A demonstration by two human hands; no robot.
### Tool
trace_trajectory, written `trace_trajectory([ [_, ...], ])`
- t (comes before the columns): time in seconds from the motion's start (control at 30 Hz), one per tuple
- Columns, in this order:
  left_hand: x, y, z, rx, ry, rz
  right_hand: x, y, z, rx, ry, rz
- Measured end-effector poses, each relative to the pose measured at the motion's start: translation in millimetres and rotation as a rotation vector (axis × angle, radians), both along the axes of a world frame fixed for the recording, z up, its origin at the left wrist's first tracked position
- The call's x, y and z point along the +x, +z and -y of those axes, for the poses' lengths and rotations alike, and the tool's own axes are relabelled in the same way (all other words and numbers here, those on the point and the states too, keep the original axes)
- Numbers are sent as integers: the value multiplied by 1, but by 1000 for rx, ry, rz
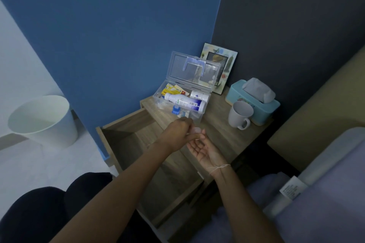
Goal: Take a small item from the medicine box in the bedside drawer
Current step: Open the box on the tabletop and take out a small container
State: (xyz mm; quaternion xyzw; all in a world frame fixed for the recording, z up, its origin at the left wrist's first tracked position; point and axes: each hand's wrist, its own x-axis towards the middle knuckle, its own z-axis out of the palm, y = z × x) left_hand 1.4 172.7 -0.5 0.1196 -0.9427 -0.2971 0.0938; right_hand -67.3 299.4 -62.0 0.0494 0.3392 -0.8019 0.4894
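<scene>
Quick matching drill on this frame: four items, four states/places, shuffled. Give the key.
Items:
1. medicine box
2. mug
3. drawer
4. bin

States or places:
A. on the floor, left of the nightstand
B. lid open, on the nightstand top
C. pulled out
D. upright, beside the tissue box

Pairs: 1-B, 2-D, 3-C, 4-A

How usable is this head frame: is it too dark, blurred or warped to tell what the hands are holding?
Head view: dim, bluish room light and no glare; wide-angle bending shows along the wall edges; the medicine box reads clearly, but the small pale item between the left hand and right hand is soft and too small to identify.
</scene>
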Motion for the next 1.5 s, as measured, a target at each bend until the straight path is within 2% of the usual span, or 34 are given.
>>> trace_trajectory([
  [0.13,1,3,2,128,-118,2,-7,-3,-5,13,6,-8],
  [0.23,-2,8,4,78,-218,-4,-13,-6,-11,2,2,38],
  [0.47,-10,16,-2,-12,-279,101,-11,-8,-10,57,-52,52],
  [0.67,-15,12,-7,-33,-178,98,-9,-3,-9,-14,-91,83],
  [0.83,-17,9,-11,28,-131,39,-11,1,-14,-100,-59,22],
  [0.97,-19,9,-12,4,-90,29,-10,3,-17,-95,-38,4],
  [1.1,-16,13,-10,65,-170,-24,-9,4,-17,-60,-77,15],
  [1.23,-18,21,-5,92,-271,15,-10,6,-17,-92,-70,52],
  [1.5,-24,22,1,221,-190,52,-10,5,-17,-118,-76,23],
])
